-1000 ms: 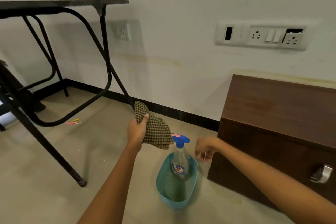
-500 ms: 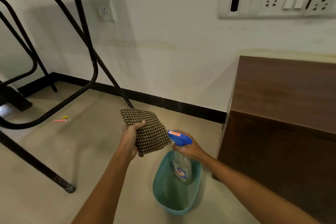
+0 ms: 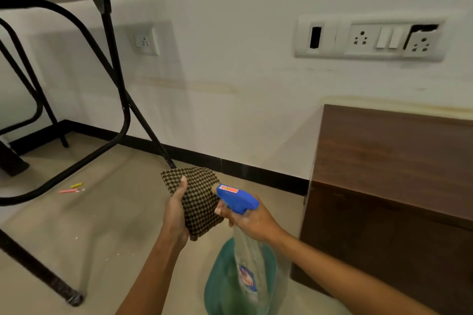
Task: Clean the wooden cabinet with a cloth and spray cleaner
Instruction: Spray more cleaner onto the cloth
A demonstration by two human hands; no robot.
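Left hand (image 3: 175, 215) grips the cloth (image 3: 199, 199) as a target. Right hand (image 3: 252, 222), at three o'clock, clasps the spray bottle (image 3: 236, 198), nozzle aimed seemingly to dampen it.

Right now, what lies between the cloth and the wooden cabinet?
In the head view, the spray bottle, gripped by the right hand, sits between the cloth and the cabinet.

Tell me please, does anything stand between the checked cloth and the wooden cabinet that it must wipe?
Only the person's own right hand, which grips the spray bottle, sits between the checked cloth in the left hand and the wooden cabinet at the right. Nothing else visible blocks the way.
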